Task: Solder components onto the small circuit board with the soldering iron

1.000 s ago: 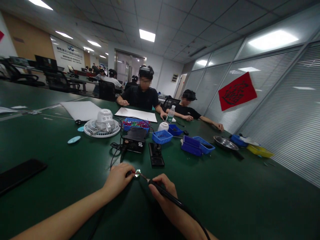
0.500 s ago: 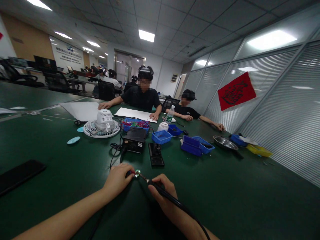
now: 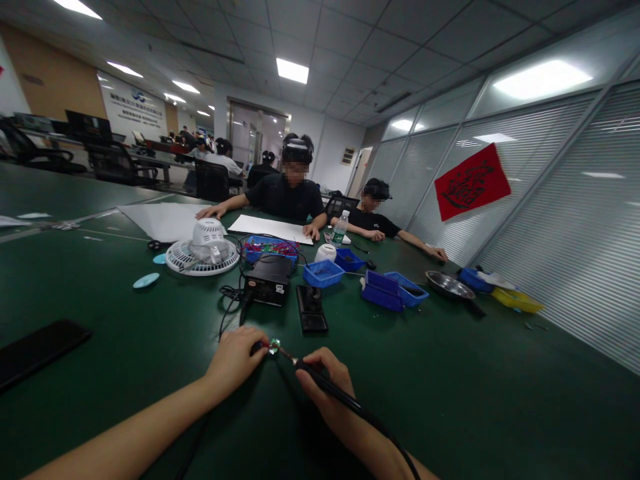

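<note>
My right hand (image 3: 327, 383) is closed around the black handle of a soldering iron (image 3: 340, 395), and its cable runs back over my forearm. The iron's tip points left and meets a small green circuit board (image 3: 275, 346), or lies very close to it. Pinched at the board's left edge is my left hand (image 3: 239, 353). A bit of red, perhaps wire, and something dark show by its fingertips, partly hidden. Beyond the hands stands a black soldering iron stand (image 3: 312, 310), and left of it a black soldering station box (image 3: 269, 280) with cables.
A white fan part (image 3: 203, 257) and a blue tray (image 3: 270, 248) of red wires lie farther back. Blue bins (image 3: 324, 273), a metal bowl (image 3: 450, 285) and a yellow tray (image 3: 517, 300) are rightward. A black phone (image 3: 43, 350) lies left. Two people sit across the table.
The person across the table has shifted their head slightly to the right. Both my hands, the iron and the board look practically still.
</note>
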The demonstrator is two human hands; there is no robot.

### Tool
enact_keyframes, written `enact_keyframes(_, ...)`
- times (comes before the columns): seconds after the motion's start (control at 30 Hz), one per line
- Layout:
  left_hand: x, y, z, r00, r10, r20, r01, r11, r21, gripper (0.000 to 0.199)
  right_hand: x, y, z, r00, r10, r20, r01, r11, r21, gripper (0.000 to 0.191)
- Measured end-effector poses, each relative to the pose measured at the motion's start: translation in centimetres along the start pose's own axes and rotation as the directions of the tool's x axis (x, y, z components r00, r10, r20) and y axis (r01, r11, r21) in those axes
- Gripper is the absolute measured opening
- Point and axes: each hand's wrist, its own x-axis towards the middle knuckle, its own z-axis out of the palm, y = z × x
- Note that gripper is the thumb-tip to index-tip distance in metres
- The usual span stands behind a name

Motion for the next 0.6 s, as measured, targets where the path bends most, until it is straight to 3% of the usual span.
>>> enact_keyframes(0.3,-0.05,-0.39,0.33,0.999,0.036,-0.026,-0.036,0.999,0.001,0.012,-0.07,0.37,0.0,0.998,-0.064,0.008,0.064,0.997,0.048,0.005)
enact_keyframes(0.6,-0.23,0.36,-0.19,1.0,0.022,-0.02,-0.02,0.998,0.053,0.012,0.45,0.19,-0.58,0.998,-0.054,0.037,0.05,0.995,0.081,0.008)
